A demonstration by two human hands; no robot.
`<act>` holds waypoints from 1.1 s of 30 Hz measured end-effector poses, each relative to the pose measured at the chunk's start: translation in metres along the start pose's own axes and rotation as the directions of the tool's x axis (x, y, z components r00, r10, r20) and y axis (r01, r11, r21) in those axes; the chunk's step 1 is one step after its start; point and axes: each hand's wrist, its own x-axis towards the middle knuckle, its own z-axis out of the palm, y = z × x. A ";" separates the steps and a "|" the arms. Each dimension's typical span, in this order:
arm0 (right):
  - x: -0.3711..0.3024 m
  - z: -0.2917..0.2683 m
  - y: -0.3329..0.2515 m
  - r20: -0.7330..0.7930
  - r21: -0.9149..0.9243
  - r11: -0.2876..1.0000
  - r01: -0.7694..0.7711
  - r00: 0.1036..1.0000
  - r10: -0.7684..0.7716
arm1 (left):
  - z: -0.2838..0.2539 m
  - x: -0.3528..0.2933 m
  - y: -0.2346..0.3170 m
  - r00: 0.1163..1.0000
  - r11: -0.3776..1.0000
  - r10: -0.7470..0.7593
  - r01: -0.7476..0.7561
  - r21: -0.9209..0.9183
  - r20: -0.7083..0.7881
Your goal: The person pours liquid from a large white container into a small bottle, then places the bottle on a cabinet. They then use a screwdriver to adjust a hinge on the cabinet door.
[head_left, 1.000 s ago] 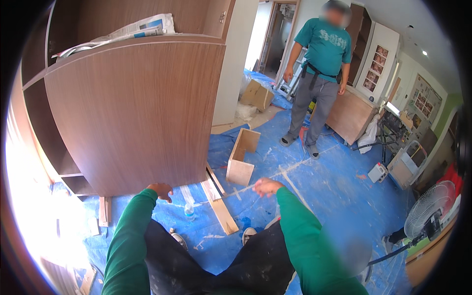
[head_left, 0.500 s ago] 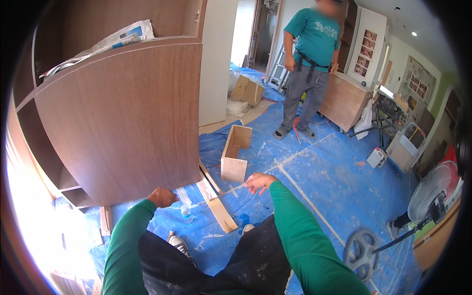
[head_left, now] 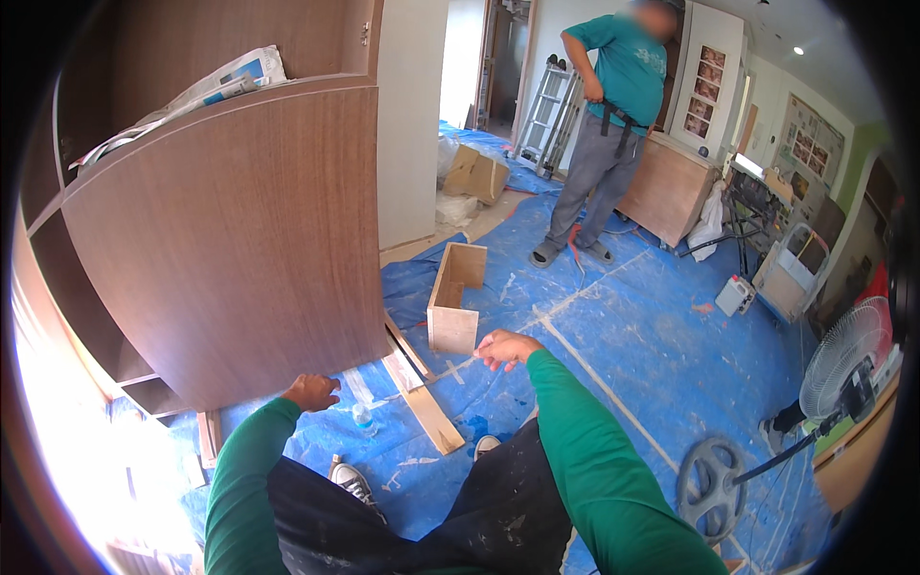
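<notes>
My left hand (head_left: 311,392) is in the air in front of the lower edge of a curved brown wood-grain cabinet panel (head_left: 230,240), fingers loosely apart, with nothing visible in it. My right hand (head_left: 508,349) hovers just right of a small open plywood box (head_left: 453,329). Its fingers are curled with the tips together; whether something small is between them I cannot make out. Between my hands, long wood strips (head_left: 426,412) lie on the floor, partly under the panel. A clear plastic bottle (head_left: 363,416) is near my left hand.
Blue plastic sheeting (head_left: 613,345) covers the floor. A person in a teal shirt (head_left: 628,72) stands beyond the box, near a stepladder (head_left: 546,115) and a wooden cabinet (head_left: 668,187). A pedestal fan (head_left: 843,359), a white jug (head_left: 736,295) and a hand truck (head_left: 791,273) are at right.
My left hand has shifted slightly left and its fingers have loosened. My right hand's fingers have drawn together. The other person has bent an arm, bringing a hand to the waist. The view has shifted slightly.
</notes>
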 end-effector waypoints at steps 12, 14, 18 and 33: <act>0.010 0.000 0.005 0.017 -0.012 1.000 -0.017 1.000 0.017 | -0.028 -0.008 0.014 0.998 0.998 -0.064 0.063 0.025 0.023; 0.012 0.009 0.004 0.049 -0.029 1.000 -0.011 0.999 0.012 | -0.022 -0.008 0.009 0.998 0.997 -0.053 0.054 0.047 -0.019; 0.018 0.018 -0.018 0.079 -0.069 0.998 0.000 0.997 0.006 | -0.014 -0.003 -0.006 0.997 0.998 -0.043 0.046 0.041 -0.065; 0.003 0.083 -0.125 0.197 -0.386 0.889 0.248 0.963 -0.183 | -0.054 0.040 0.042 0.976 0.994 0.055 -0.074 -0.083 -0.213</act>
